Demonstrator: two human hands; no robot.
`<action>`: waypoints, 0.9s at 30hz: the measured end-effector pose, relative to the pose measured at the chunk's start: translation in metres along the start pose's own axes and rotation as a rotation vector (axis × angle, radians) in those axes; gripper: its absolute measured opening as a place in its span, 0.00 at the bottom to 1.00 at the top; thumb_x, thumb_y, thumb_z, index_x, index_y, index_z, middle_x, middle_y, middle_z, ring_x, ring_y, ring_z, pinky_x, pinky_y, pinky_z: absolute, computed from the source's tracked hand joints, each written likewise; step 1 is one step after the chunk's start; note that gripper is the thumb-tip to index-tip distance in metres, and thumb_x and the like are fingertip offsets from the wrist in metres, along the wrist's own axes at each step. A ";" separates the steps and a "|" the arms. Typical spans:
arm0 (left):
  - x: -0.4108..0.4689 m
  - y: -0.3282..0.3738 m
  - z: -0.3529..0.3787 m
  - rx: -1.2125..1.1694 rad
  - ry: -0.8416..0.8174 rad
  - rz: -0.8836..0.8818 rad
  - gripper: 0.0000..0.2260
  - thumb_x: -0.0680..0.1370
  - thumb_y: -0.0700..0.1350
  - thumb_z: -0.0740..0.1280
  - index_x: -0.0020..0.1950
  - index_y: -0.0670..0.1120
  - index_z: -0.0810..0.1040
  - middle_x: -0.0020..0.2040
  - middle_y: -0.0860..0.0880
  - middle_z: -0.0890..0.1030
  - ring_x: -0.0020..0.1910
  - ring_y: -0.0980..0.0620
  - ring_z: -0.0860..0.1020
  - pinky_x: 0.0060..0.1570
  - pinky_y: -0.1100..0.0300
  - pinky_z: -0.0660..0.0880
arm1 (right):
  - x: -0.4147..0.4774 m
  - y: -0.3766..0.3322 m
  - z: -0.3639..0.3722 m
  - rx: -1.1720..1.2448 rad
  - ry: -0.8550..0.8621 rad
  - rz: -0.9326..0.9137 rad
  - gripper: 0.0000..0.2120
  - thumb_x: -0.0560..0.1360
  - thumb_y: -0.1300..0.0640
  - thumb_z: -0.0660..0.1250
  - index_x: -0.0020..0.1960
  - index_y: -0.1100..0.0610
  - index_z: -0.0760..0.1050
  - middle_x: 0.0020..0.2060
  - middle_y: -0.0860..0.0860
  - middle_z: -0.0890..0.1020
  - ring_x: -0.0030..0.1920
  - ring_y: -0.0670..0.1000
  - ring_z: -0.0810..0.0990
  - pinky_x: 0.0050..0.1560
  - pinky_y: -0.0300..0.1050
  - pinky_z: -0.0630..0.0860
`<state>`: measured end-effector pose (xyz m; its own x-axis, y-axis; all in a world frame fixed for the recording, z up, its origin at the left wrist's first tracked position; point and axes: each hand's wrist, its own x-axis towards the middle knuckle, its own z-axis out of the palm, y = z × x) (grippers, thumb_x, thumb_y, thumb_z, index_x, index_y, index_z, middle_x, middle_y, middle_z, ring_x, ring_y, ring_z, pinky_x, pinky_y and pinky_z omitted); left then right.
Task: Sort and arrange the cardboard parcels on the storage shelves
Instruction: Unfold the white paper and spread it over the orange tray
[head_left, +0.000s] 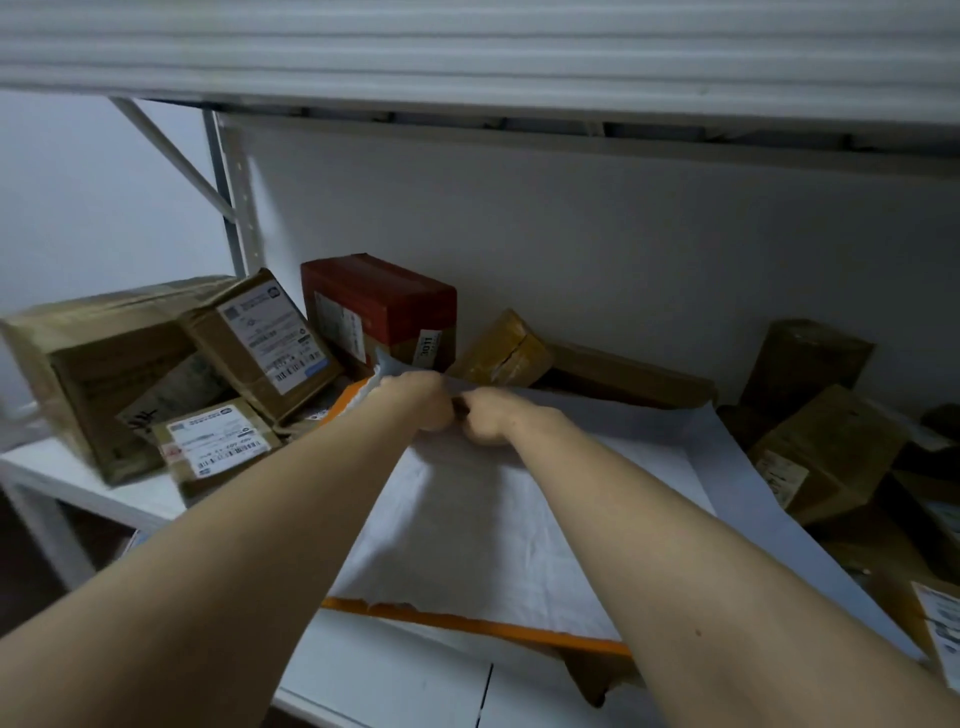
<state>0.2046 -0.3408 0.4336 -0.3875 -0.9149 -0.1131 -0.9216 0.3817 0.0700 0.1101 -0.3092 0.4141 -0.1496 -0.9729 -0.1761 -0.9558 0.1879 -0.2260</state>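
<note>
White paper-ish wrapping is what both hands are on. The left hand (415, 400) and right hand (491, 418) sit knuckle to knuckle at the far edge of a big flat parcel (467, 519), fingers curled tight over that edge. It looks like a two-handed pinch. The fingertips are tucked behind the knuckles and a bit blurred, so I can't say how deep the hold goes. The far left corner of the wrap is lifted a little.

The flat parcel lies on the white shelf (389, 670) and takes up most of the middle. Its orange edge (467, 623) faces the person, and the near right corner looks torn.

Around it there's a jumble. A red box (384, 306) is right behind the hands and a yellow-taped box (506, 351) is beside it. On the left a tilted labelled box (265, 338) leans on a big carton (98, 364), with a small labelled parcel (218, 447) in front. Brown boxes (821, 452) are crowded along the right side.

What could go wrong, in my view:
- **Tearing:** pulling on thin wrap from one spot could rip it more, since it's already ragged at the front.
- **Knocking things over:** lifting or sliding the parcel could catch the leaning box on the left or nudge the right-hand boxes, which sit at or over its edge.
- **Sagging:** with both hands that close together, something this wide will probably flop or twist.
</note>
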 end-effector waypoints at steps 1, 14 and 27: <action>0.000 -0.003 -0.003 -0.063 0.048 -0.006 0.20 0.79 0.48 0.62 0.68 0.40 0.70 0.66 0.40 0.72 0.66 0.41 0.71 0.63 0.52 0.68 | -0.003 -0.001 -0.002 0.002 0.022 0.000 0.16 0.79 0.58 0.59 0.66 0.57 0.73 0.59 0.57 0.77 0.56 0.58 0.77 0.46 0.45 0.70; -0.088 -0.107 -0.035 -0.601 -0.311 -0.202 0.11 0.80 0.44 0.61 0.57 0.39 0.67 0.46 0.38 0.75 0.48 0.41 0.76 0.46 0.49 0.75 | -0.052 -0.086 0.009 0.202 0.091 -0.151 0.11 0.69 0.53 0.75 0.49 0.56 0.84 0.48 0.54 0.84 0.50 0.53 0.81 0.51 0.51 0.78; -0.111 -0.114 -0.020 -0.832 -0.274 -0.116 0.05 0.75 0.40 0.67 0.45 0.39 0.72 0.38 0.42 0.74 0.36 0.46 0.74 0.35 0.57 0.73 | -0.099 -0.099 0.010 0.368 0.136 -0.096 0.05 0.72 0.60 0.70 0.47 0.59 0.84 0.43 0.52 0.83 0.47 0.51 0.79 0.41 0.40 0.74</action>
<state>0.3526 -0.2855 0.4579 -0.3826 -0.8374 -0.3904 -0.6829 -0.0283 0.7300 0.2217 -0.2303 0.4446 -0.1204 -0.9926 -0.0145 -0.8161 0.1073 -0.5679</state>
